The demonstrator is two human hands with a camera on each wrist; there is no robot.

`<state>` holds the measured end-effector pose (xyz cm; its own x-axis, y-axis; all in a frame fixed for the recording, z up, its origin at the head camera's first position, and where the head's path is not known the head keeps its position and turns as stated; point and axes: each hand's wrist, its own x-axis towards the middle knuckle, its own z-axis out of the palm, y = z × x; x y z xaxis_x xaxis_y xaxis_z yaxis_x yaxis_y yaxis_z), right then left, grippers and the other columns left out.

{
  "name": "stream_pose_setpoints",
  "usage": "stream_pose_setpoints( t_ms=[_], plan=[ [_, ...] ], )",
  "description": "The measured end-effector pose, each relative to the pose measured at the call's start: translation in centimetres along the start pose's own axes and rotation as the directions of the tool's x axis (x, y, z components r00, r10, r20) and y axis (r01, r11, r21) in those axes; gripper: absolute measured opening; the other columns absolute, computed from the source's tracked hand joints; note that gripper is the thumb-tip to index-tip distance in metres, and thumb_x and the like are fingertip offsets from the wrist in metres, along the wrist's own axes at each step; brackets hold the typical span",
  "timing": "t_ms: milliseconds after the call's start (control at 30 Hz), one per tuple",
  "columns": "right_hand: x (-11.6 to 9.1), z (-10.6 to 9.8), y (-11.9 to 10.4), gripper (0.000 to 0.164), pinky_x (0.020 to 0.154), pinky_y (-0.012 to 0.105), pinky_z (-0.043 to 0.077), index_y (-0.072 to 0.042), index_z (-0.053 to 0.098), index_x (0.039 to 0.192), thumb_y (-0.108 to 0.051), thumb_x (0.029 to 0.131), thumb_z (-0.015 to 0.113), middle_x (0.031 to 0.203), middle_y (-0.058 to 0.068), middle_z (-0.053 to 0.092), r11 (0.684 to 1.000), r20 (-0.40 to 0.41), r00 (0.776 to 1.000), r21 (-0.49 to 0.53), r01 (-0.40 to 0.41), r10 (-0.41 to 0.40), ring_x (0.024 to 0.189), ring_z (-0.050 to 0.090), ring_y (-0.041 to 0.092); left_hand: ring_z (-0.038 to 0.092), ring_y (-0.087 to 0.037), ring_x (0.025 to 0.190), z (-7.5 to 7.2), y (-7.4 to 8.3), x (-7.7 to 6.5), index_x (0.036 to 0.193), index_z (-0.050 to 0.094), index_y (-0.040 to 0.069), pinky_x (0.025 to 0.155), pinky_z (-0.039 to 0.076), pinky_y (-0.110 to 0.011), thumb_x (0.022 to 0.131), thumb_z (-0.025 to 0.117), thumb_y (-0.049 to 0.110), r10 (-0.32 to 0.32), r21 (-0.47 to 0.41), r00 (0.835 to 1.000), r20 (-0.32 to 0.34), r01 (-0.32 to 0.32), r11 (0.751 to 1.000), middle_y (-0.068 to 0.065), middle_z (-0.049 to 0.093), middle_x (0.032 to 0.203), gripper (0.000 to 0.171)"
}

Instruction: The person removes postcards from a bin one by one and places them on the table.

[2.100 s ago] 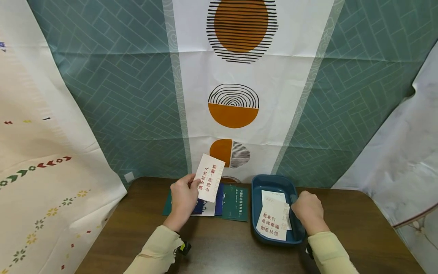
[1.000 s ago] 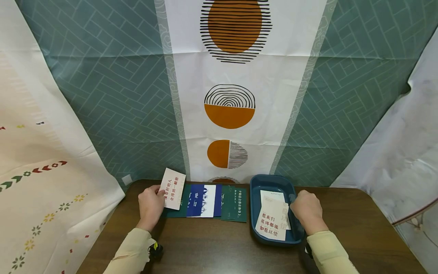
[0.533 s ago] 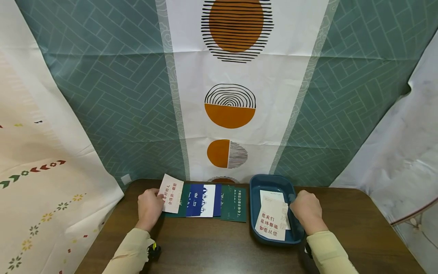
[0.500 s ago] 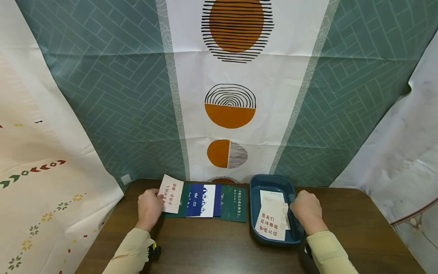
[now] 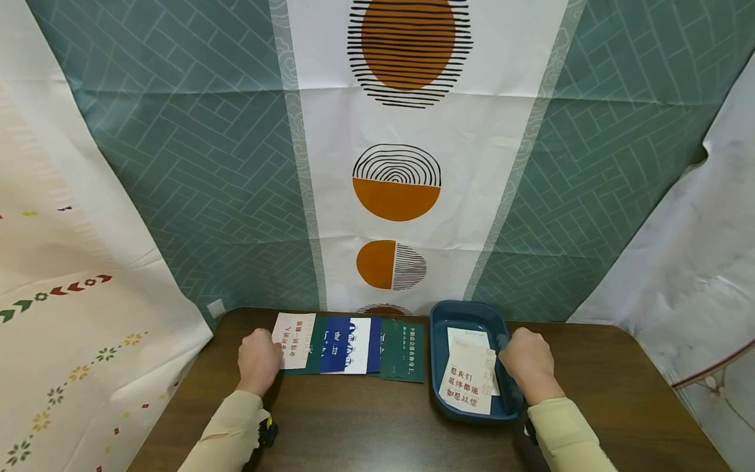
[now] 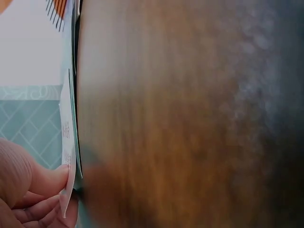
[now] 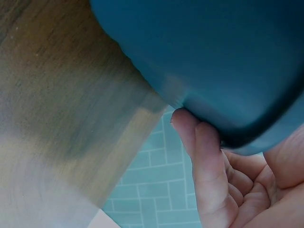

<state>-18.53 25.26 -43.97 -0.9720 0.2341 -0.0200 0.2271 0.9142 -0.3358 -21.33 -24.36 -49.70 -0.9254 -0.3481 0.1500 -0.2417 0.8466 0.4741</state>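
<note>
At the left end of a row of cards, my left hand (image 5: pixel 259 360) pinches the edge of a white card (image 5: pixel 294 337) with red lettering. The left wrist view shows the thumb on the face of this card (image 6: pixel 67 137) and fingers behind it. It overlaps a dark green card (image 5: pixel 316 344). On the right, my right hand (image 5: pixel 529 364) grips the rim of a blue plastic tray (image 5: pixel 438 367), fingers curled against its outer wall in the right wrist view. Inside the tray lie white cards (image 5: pixel 467 380), the top one lettered in red.
Blue cards (image 5: pixel 334 344), a white card with blue print (image 5: pixel 358 347) and green cards (image 5: pixel 407 351) overlap along the back of the brown wooden table (image 5: pixel 366 426). A patterned cloth (image 5: pixel 248 196) hangs right behind the table.
My left hand has carried the white card leftward and lowered it flat onto the left end of the row. My right hand stays at the tray rim.
</note>
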Motion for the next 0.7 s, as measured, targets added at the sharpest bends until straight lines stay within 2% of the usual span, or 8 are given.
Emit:
stream_pose_setpoints(
  t_ms=[200,267,367,500,700],
  plan=[
    [0.0,0.1,0.0,0.019,0.048,0.035,0.043,0.007,0.06,0.084,-0.012,0.079,0.06,0.07,0.013,0.053,1.0,0.004,1.0,-0.002,-0.007,0.007,0.058,0.048,0.026,0.049,-0.025,0.061,-0.2,0.1,0.0,0.084,0.061,-0.004,0.05,0.042,-0.038,0.084,0.06,0.013,0.017,0.014,1.0,0.016,-0.017,1.0,-0.012,0.056,0.072,0.017],
    [0.0,0.2,0.0,0.02,0.048,0.035,0.043,0.006,0.06,0.084,-0.012,0.079,0.059,0.071,0.013,0.053,1.0,0.008,1.0,-0.005,-0.011,0.011,0.058,0.048,0.026,0.049,-0.025,0.061,-0.4,0.3,-0.1,0.082,0.061,-0.003,0.051,0.041,-0.039,0.083,0.059,0.014,0.034,0.023,0.999,-0.007,-0.033,0.999,-0.013,0.056,0.072,0.017],
    [0.0,0.2,0.0,0.02,0.048,0.035,0.043,0.006,0.06,0.084,-0.012,0.079,0.059,0.071,0.014,0.053,1.0,0.009,1.0,-0.006,-0.013,0.013,0.059,0.048,0.026,0.054,-0.029,0.069,-0.8,1.2,-0.3,0.087,0.064,-0.004,0.057,0.045,-0.044,0.082,0.061,0.017,0.084,0.034,0.995,-0.055,-0.082,0.996,-0.017,0.059,0.08,0.021],
    [0.1,0.0,0.1,0.021,0.048,0.037,0.043,0.007,0.06,0.085,-0.012,0.078,0.06,0.072,0.015,0.054,1.0,0.005,1.0,-0.002,-0.004,0.004,0.059,0.048,0.027,0.057,-0.035,0.086,-1.8,3.7,-0.9,0.099,0.065,-0.004,0.068,0.048,-0.05,0.082,0.066,0.022,0.167,0.011,0.979,-0.121,-0.167,0.986,-0.021,0.061,0.095,0.031],
    [0.1,-0.1,0.0,0.023,0.049,0.038,0.044,0.008,0.059,0.087,-0.013,0.079,0.06,0.074,0.016,0.055,1.0,0.015,1.0,-0.004,-0.007,0.007,0.06,0.049,0.027,0.051,-0.037,0.102,-3.5,9.5,-2.7,0.11,0.061,-0.004,0.078,0.045,-0.052,0.08,0.069,0.026,0.27,-0.076,0.936,-0.227,-0.294,0.953,-0.021,0.056,0.109,0.043]
  ],
)
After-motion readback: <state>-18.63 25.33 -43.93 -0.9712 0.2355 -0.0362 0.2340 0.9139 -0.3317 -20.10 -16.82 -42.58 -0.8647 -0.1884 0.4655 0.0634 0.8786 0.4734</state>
